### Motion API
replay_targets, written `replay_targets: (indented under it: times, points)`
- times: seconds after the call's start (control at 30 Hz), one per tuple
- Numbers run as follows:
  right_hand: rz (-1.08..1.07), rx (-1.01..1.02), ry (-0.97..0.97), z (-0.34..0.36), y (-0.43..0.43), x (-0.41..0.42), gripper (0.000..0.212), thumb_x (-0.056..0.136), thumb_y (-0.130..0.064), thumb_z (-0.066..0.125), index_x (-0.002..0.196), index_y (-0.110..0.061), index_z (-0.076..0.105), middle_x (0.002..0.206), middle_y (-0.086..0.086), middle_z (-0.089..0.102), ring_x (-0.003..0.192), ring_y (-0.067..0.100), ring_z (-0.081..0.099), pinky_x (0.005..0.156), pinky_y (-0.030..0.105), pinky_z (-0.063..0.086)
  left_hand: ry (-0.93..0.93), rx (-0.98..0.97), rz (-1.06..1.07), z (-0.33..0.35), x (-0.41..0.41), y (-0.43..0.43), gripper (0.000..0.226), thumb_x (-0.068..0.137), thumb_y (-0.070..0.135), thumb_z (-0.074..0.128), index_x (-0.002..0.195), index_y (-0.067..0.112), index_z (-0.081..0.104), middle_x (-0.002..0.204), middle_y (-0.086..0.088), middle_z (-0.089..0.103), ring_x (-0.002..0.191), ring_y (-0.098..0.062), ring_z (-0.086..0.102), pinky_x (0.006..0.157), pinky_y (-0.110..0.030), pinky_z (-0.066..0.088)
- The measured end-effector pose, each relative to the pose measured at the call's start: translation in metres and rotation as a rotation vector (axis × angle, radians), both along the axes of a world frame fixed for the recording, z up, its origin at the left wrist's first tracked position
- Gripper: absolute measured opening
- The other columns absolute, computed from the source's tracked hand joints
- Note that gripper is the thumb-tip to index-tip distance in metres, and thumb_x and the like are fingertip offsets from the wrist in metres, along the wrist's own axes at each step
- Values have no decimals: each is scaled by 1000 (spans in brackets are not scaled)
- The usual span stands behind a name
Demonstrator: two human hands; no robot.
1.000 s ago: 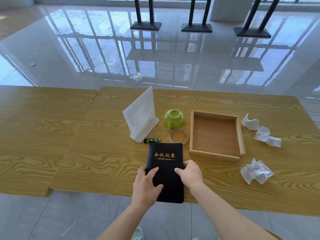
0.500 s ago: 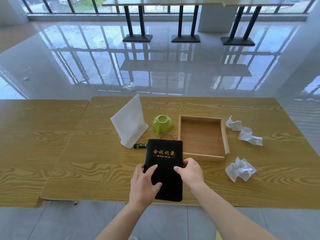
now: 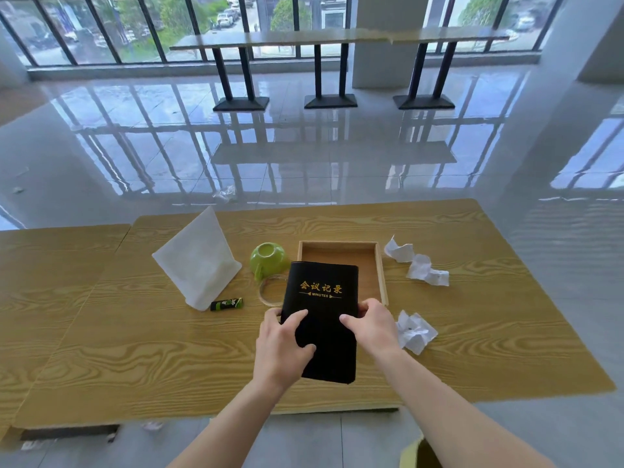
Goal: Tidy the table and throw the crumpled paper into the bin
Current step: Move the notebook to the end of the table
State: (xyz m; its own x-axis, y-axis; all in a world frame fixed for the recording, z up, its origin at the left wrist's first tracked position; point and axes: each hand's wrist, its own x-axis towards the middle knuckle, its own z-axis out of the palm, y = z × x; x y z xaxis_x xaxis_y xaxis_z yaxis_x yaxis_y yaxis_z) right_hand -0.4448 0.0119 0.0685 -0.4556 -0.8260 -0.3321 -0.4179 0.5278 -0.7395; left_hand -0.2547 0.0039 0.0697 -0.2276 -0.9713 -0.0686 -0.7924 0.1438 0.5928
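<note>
A black notebook (image 3: 322, 298) with gold lettering is held up off the wooden table (image 3: 135, 349), its far end over the near-left part of the wooden tray (image 3: 381, 265). My left hand (image 3: 282, 346) grips its left edge and my right hand (image 3: 371, 327) grips its right edge. Crumpled paper lies to the right: one ball (image 3: 415, 332) beside my right hand, two more (image 3: 427, 270) (image 3: 400, 249) right of the tray. The bin is out of view.
An upturned green cup (image 3: 268, 260), a clear tape ring (image 3: 270, 292), a small black-and-green tube (image 3: 227, 304) and a white folded stand (image 3: 197, 261) sit left of the tray. A second table (image 3: 50, 282) adjoins on the left. A yellow edge (image 3: 413, 456) shows at bottom right.
Both hands have lifted the notebook off the table and carried it forward and right, over the tray's near corner. The camera view has tilted up, showing more of the room.
</note>
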Motion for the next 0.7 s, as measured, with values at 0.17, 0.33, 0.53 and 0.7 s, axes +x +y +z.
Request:
replay_targets:
  times: [0.17,0.33,0.53,0.7]
  points:
    - [-71,-4,9,8,0,-27,41,85,-33,75,117,-14,58,102,-3,62,96,17,60,79,31,51,-12,-13,-69,7,-28,-11,71,78,32,76,142,34,45,139,-7,34,131,-24,36,107,-36,39]
    - [-165,-29,-11,9,-11,-43,34,84,-31,75,110,-15,62,102,1,67,95,20,65,85,41,57,-23,-75,-163,6,-49,-35,70,79,33,74,142,32,45,134,-7,36,126,-24,39,103,-32,38]
    - [-294,-49,-41,11,-29,-57,21,86,-26,73,101,-17,62,97,0,69,90,17,67,83,43,59,-11,-69,-288,3,-68,-75,70,80,35,71,143,34,42,134,-5,35,124,-24,40,104,-35,41]
    - [-404,-34,-26,20,-36,-64,21,86,-26,73,101,-15,63,96,0,68,90,18,66,84,43,58,9,-74,-399,5,-84,-100,69,80,35,71,142,35,42,134,-4,35,125,-22,38,104,-37,43]
